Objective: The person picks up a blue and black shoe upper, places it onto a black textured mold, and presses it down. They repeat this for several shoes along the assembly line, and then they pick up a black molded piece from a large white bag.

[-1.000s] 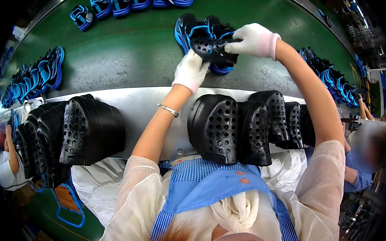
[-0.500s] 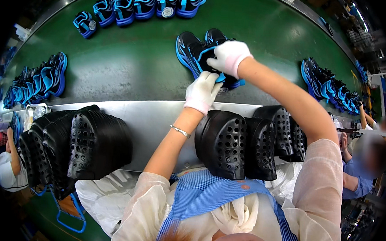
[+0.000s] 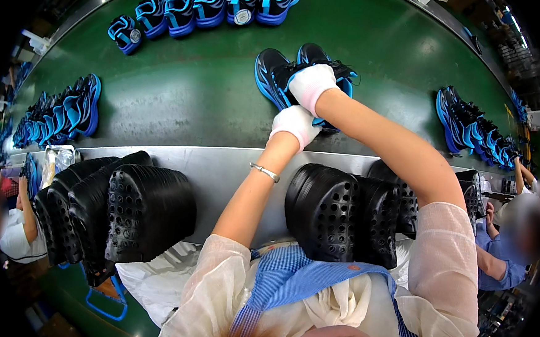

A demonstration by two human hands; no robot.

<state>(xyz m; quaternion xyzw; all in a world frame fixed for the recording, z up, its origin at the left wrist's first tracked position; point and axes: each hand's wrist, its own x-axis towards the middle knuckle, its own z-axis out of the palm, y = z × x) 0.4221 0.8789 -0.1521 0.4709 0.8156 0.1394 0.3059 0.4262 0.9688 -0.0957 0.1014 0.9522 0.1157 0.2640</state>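
A pair of black and bright-blue sneakers sits side by side on the green work surface in front of me. My left hand [image 3: 295, 125], in a white glove, is closed at the heel end of the left sneaker [image 3: 271, 74]; its fingertips are mostly hidden. Over the same shoe's opening, my white-gloved right hand [image 3: 313, 85] grips near the tongue and laces, its fingers curled down out of sight. Beyond that hand the right sneaker [image 3: 313, 53] shows its black toe, with loose black laces to the right.
A row of similar sneakers [image 3: 209, 7] stands along the far side, with more at left [image 3: 83, 104] and right [image 3: 452, 121]. On the metal ledge [image 3: 231, 191] nearer me are black perforated molded blocks [image 3: 326, 212] and a stack of them [image 3: 146, 213]. Other people work at both sides.
My right hand has shifted from above the shoe's collar down against it, its fingers now hidden. The left hand has turned and closed in at the heel. The whole view has shifted slightly.
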